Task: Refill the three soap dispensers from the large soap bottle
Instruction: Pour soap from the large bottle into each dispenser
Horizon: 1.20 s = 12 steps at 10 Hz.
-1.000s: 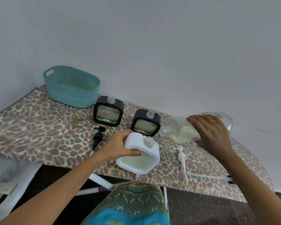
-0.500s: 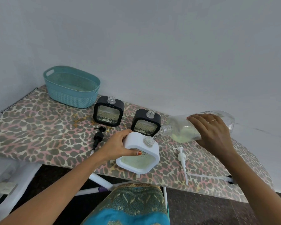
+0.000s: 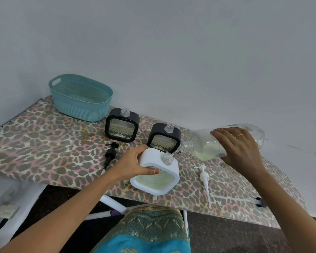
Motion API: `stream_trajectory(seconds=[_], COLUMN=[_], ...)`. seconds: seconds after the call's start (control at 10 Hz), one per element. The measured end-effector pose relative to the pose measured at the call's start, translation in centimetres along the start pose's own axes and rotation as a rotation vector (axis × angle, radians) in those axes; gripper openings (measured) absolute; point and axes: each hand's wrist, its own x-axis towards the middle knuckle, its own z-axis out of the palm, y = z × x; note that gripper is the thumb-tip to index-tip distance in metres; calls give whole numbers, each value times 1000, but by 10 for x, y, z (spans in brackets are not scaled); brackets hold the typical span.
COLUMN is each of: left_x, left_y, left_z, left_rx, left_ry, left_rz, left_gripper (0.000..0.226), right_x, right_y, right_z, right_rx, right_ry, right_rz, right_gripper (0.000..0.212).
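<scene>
A teal plastic basket [image 3: 80, 99] stands at the far left end of the table [image 3: 35, 143], which has a leopard-print cover. Behind it is a plain grey wall [image 3: 171, 52]. Under the table the floor [image 3: 226, 234] is dark.

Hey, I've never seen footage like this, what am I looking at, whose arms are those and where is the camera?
There is no machine: a person wears a wide-angle camera on the head, so this one view looks forward and down at their own arms. The left hand grips a white soap dispenser at the near edge of a leopard-print ironing board. The right hand holds the large soap bottle on its side, mouth close to the dispenser's open neck. Behind stand two black dispensers, also uncapped. A black pump and a white pump lie loose on the board, and a teal basket sits at the far left.
</scene>
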Motion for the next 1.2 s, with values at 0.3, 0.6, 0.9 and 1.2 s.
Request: stream_trajectory(seconds=[0.3,0.6,0.9,1.2], left_x=[1,1,1,0], left_y=[-1,-2,-2,0], left_z=[1,2,1,2], left_rx=[0,1,4,-16], left_ry=[-2,-1,-2,1], left_rz=[0,0,-6,-3], left_gripper=[61,63,63,60], right_x=[0,0,2,3], right_y=[2,4,3,3], right_z=[2,2,0,-1], right_rx=[-5,-9,-21,-17], right_ry=[19,18,9,4], right_rz=[-19,-28,-31,-43], right_gripper=[75,74,80,77])
